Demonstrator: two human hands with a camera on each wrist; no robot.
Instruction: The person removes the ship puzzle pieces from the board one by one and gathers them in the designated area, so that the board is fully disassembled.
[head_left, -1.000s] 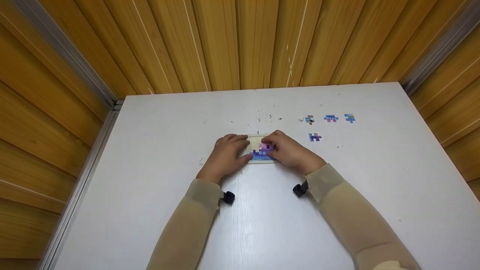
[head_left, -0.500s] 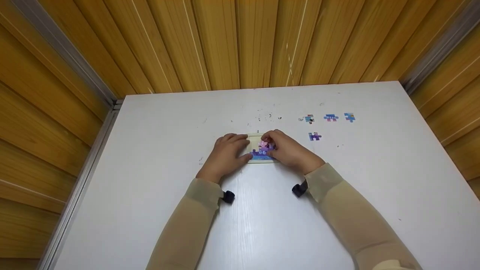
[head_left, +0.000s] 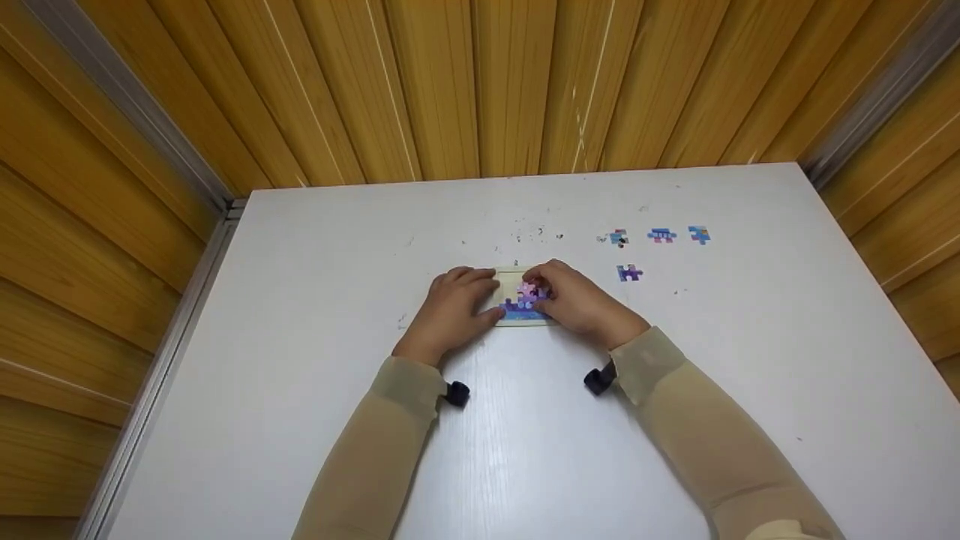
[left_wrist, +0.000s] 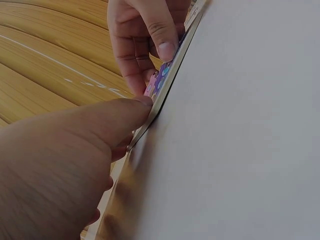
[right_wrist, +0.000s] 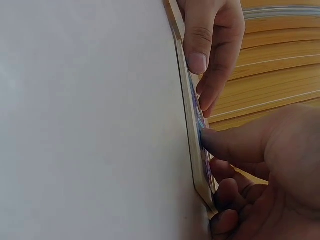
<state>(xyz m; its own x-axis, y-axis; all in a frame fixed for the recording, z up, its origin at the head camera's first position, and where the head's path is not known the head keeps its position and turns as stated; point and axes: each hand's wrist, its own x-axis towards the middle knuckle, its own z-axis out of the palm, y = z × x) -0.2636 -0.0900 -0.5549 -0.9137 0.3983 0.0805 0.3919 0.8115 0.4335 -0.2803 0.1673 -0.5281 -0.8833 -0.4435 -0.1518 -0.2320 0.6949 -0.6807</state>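
In the head view a small pale puzzle tray (head_left: 508, 324) lies on the table, with joined blue and purple puzzle pieces (head_left: 517, 312) along its near side. My left hand (head_left: 456, 309) holds the tray at its left end, thumb on the near rim and fingers at the far side. At the tray's right part my right hand (head_left: 581, 300) pinches a pink and purple puzzle piece (head_left: 527, 291) between thumb and fingers, over the joined pieces. The left wrist view shows the left thumb (left_wrist: 125, 117) on the rim. Part of the tray's right end is hidden under the right hand.
Several loose puzzle pieces lie to the right: a purple one (head_left: 630, 273), a red and blue one (head_left: 619, 238), a blue and pink one (head_left: 662, 235) and a blue one (head_left: 699, 234). Wood-look panels (head_left: 442, 90) stand behind the white table (head_left: 337, 247).
The pink piece has shifted slightly and more of it shows by the right fingertips, which have moved a little. The left hand and loose pieces have stayed put.
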